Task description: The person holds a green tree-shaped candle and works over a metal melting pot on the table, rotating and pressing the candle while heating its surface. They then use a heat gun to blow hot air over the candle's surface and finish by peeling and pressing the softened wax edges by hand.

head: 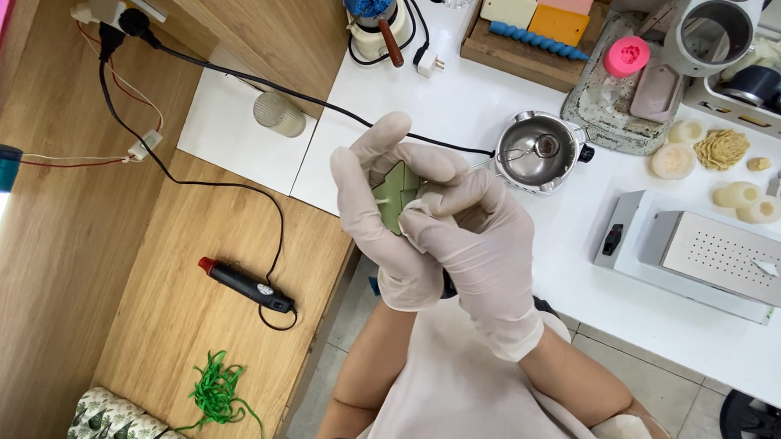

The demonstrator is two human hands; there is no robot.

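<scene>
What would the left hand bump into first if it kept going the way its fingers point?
The left hand, holding a green piece with the right hand, points up the white table. Probably the black cord comes first, though height above the table is hard to judge.

Two gloved hands (434, 221), one green piece (398, 196), one metal pot (538, 151), four cream wax rounds (674, 161).

Single head-worn view, looking steeply down, close over the gloved hands (434, 217), white worktable (466, 100) ahead, wooden bench (143, 261) to the left
</scene>
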